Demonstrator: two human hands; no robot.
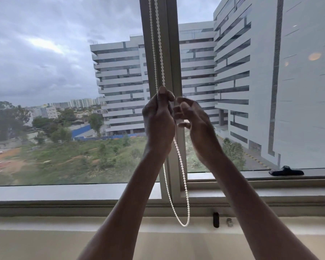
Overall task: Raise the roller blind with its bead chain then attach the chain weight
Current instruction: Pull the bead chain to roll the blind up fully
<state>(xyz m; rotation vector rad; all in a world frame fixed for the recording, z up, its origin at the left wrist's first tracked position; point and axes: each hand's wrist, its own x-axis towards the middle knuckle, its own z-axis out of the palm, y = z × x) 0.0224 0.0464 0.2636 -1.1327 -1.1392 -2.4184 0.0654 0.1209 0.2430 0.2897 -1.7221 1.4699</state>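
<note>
Left hand (159, 119) fisted around the bead chain (178, 184) at frame centre, right hand (193, 119) open just beside it, holding nothing. Chain runs vertical along the window mullion (174, 44), loop dangling lower centre. Probably the chain weight (215, 219), small and dark, lower right of the loop, nearer the right hand.

I see a bead chain (159, 44) of white, glossy plastic beads, hanging against the window mullion (172, 53), which has a smooth, matt grey painted-metal finish. Right of the mullion, a glossy black plastic handle (286, 171) sits on the frame. Below the mullion, the sill (64, 224) looks smooth, matt and off-white.
</note>
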